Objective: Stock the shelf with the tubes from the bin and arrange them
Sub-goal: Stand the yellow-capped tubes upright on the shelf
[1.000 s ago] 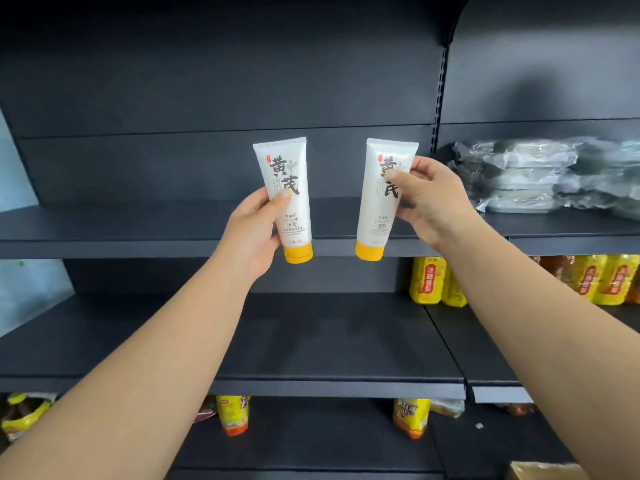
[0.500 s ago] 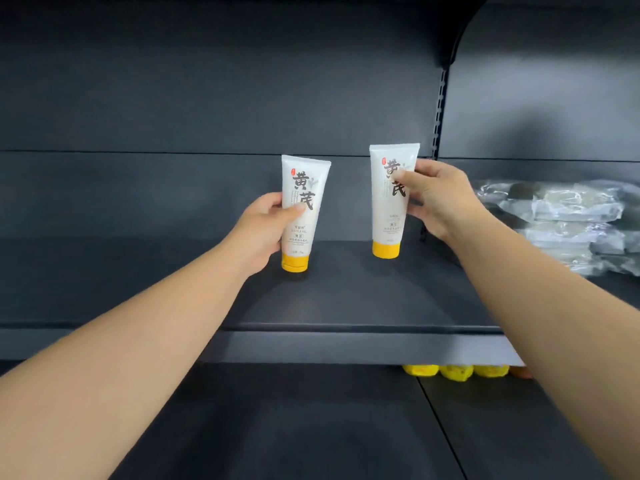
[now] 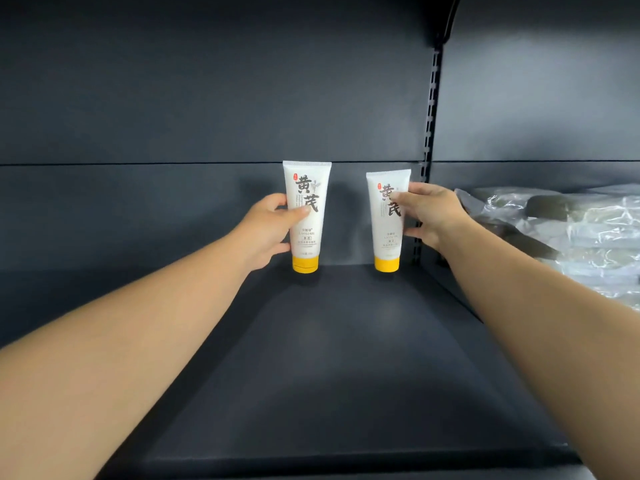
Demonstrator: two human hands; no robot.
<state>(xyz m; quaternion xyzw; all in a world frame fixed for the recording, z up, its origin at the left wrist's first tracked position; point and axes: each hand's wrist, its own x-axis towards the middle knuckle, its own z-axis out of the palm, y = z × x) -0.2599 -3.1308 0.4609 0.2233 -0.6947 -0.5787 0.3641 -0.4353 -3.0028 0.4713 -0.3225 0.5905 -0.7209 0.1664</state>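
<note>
Standing upright on their yellow caps at the back of the dark shelf (image 3: 332, 358) are two white tubes, one in each hand. The left tube (image 3: 307, 216) sits near the centre of the shelf, close to the rear panel (image 3: 173, 209); its cap (image 3: 305, 264) appears to meet the shelf surface, though contact cannot be confirmed. The left hand (image 3: 265, 232) has its grip closed around this tube from the left side, thumb across the printed front, remaining fingers behind.

The right tube (image 3: 387, 220) stands to the right of the first, clearly apart from it, just beside the slotted upright (image 3: 429, 133) that divides the bays. Its cap (image 3: 387, 264) is level with the rear edge of the shelf. The right hand (image 3: 433, 213) has its grip closed on this tube from the right side, thumb on the front lettering, one finger visible at the lower right edge.

Both tubes show large black characters and a small red mark, labels facing forward. Both forearms extend over the shelf.

In the neighbouring bay to the right, clear-wrapped packages (image 3: 571, 237) lie stacked; contents cannot be identified.
</note>
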